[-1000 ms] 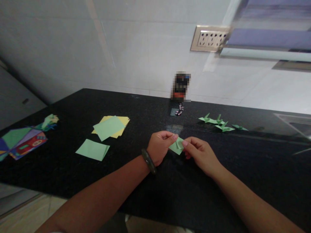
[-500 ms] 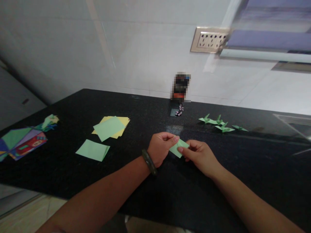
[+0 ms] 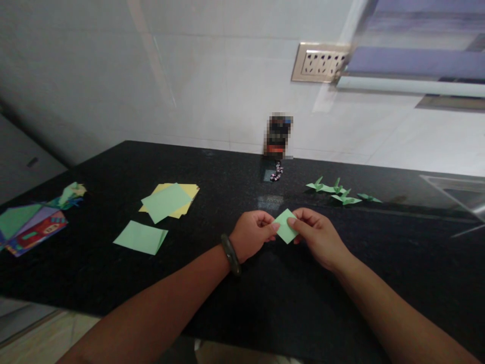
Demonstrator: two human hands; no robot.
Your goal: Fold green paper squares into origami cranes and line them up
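Note:
A small folded green paper [image 3: 285, 227] is held just above the black counter [image 3: 212, 283] between both hands. My left hand [image 3: 253, 235], with a dark bangle on its wrist, pinches the paper's left corner with closed fingers. My right hand [image 3: 317, 236] pinches its right side, thumb on top. The paper shows a flat diamond-shaped face towards me.
Several folded green paper cranes [image 3: 339, 191] lie at the back right. A green sheet on yellow sheets [image 3: 168, 200] and a loose green sheet [image 3: 141, 237] lie to the left. Coloured papers [image 3: 32, 227] sit at the far left edge. A sink rim [image 3: 454, 189] is at right.
The green paper has been turned and flattened between my fingers, now showing a diamond face. Both hands have shifted slightly up and closer together.

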